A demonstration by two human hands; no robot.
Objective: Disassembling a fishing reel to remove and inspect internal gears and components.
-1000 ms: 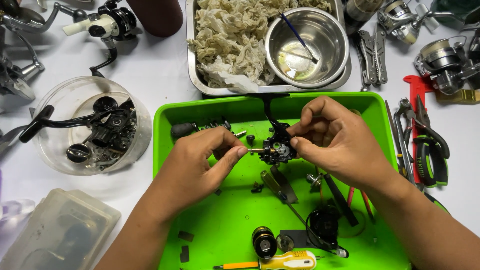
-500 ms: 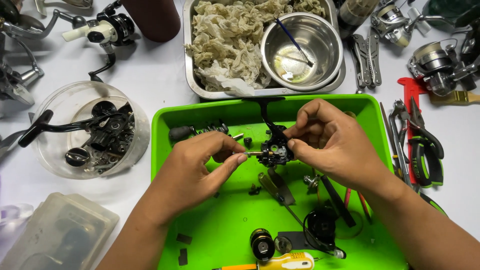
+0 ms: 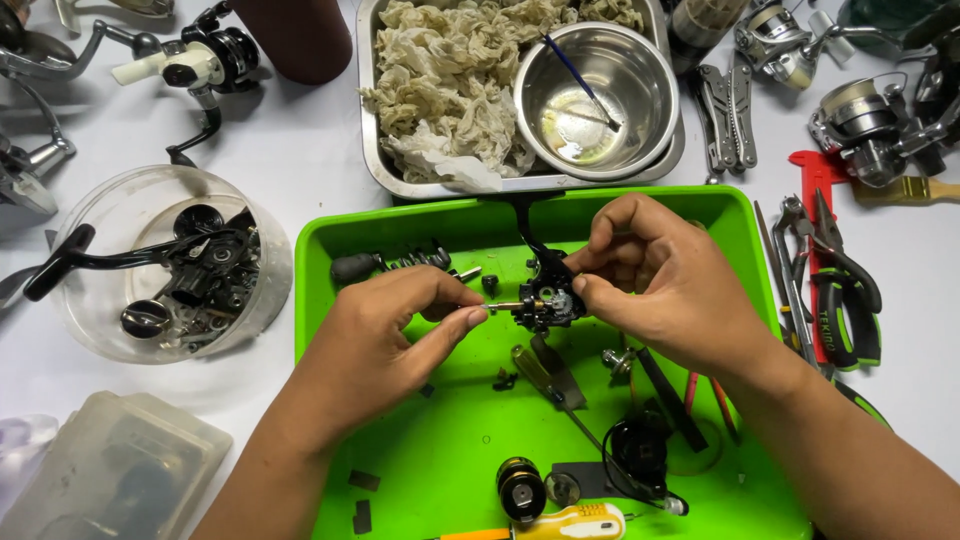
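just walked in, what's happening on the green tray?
A person is working on a small black reel body held above the green tray. The right hand grips the body, while the left hand pinches a thin metal shaft sticking out of its side. Loose parts and a screwdriver lie in the tray. Behind it sits a steel pan of rags with a steel bowl; pliers lie to the right.
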